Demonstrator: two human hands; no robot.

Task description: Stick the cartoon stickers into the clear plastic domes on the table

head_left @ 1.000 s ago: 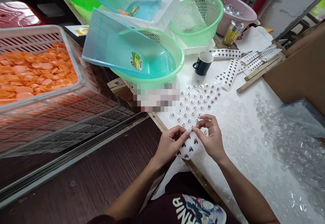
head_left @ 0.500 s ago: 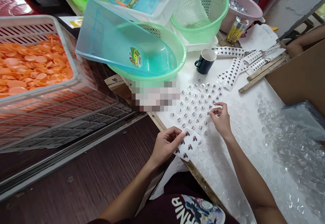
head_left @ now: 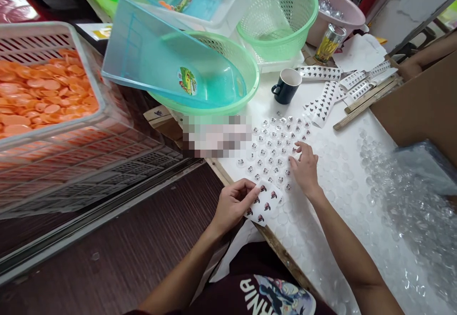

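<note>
My left hand (head_left: 235,203) pinches a white sticker sheet (head_left: 268,206) between thumb and fingers at the table's near edge. Small dark and pink figures are printed on the sheet. Above the white table, my right hand (head_left: 305,165) has its thumb and fingers apart, with nothing visible between them. Its fingertips are at the right side of a group of clear round discs (head_left: 273,152), many bearing a small dark figure. Whether the fingertips touch a disc I cannot tell. Plain clear discs (head_left: 337,169) lie to the right of this hand.
A dark mug (head_left: 286,86) stands beyond the discs, near printed sticker strips (head_left: 325,103) and wooden sticks (head_left: 364,105). Blue trays and green baskets (head_left: 278,24) fill the back. At left is a crate (head_left: 50,134) of orange discs. A cardboard box (head_left: 417,105) and another person's arm are at right.
My right hand's thumb and fingers have spread from a near pinch, and the hand has shifted slightly left. My left hand keeps the sticker sheet in the same place.
</note>
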